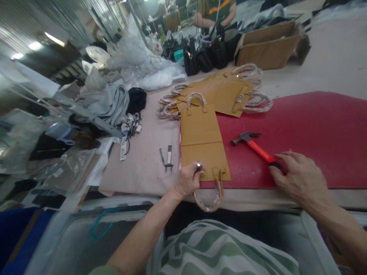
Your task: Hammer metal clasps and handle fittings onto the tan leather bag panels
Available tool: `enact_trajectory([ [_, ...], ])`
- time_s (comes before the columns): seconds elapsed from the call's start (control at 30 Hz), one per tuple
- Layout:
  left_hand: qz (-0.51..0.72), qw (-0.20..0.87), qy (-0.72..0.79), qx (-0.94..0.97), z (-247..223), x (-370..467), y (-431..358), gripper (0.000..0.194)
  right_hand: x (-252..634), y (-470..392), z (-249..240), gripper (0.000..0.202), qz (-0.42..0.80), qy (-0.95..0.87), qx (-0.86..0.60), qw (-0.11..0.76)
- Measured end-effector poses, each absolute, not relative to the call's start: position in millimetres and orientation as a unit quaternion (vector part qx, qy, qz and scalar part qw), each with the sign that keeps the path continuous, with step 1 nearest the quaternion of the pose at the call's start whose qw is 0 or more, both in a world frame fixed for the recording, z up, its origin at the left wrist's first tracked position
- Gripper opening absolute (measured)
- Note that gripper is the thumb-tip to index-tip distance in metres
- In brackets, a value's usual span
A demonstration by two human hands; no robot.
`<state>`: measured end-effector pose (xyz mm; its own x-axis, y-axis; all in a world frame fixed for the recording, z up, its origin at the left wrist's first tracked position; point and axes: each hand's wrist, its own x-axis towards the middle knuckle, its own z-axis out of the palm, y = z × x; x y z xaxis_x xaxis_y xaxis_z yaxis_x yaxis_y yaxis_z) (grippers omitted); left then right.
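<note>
Tan panel (pixel 201 128) on the red mat (pixel 301 126), left side: far handle (pixel 196 95) joined; near handle (pixel 208 208) — we can't tell. Our left hand (pixel 187 181) pinches a metal piece (pixel 199 165); our right hand (pixel 304 179) holds the hammer (pixel 259 151).

Black handbags with metal fittings (pixel 204 59), a row, far side of the pale, cloth-covered desk (pixel 140 164). Open brown cardboard box (pixel 263 53), just to their right. Person in an olive top with a green-and-orange band (pixel 219 10), behind the handbags. Heap of crumpled translucent plastic (pixel 143 63), left of them. Folded grey fabric (pixel 114 101), nearer; black cloth bundle (pixel 137 100), beside it. White strip with dark handwriting (pixel 123 148), near the desk's left edge.
</note>
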<state>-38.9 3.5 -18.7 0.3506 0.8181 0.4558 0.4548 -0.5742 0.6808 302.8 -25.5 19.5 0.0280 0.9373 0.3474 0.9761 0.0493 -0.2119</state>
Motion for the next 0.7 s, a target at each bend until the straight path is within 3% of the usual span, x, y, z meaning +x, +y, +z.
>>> enact_trajectory([
  [0.07,0.416,0.227,0.403,0.783,-20.8,-38.3,2.4,0.016,311.2,-25.3,18.2,0.026,0.032,-0.668,-0.726,0.160],
  [0.2,0.422,0.228,0.402,0.780,-21.9,-38.0,2.9,0.016,308.5,-19.1,25.5,0.008,0.204,-0.582,-0.764,0.190],
  [0.5,0.421,0.259,0.414,0.764,-22.1,-35.9,3.7,0.016,262.3,-15.5,57.2,0.023,0.558,-0.416,-0.662,0.278],
  [0.6,0.429,0.271,0.413,0.757,-21.4,-33.5,3.5,0.016,242.8,-19.9,80.5,0.036,0.529,-0.412,-0.665,0.329],
  [0.7,0.426,0.276,0.411,0.757,-19.4,-32.7,3.9,0.014,230.0,-28.2,112.5,0.041,0.361,-0.552,-0.663,0.353],
])
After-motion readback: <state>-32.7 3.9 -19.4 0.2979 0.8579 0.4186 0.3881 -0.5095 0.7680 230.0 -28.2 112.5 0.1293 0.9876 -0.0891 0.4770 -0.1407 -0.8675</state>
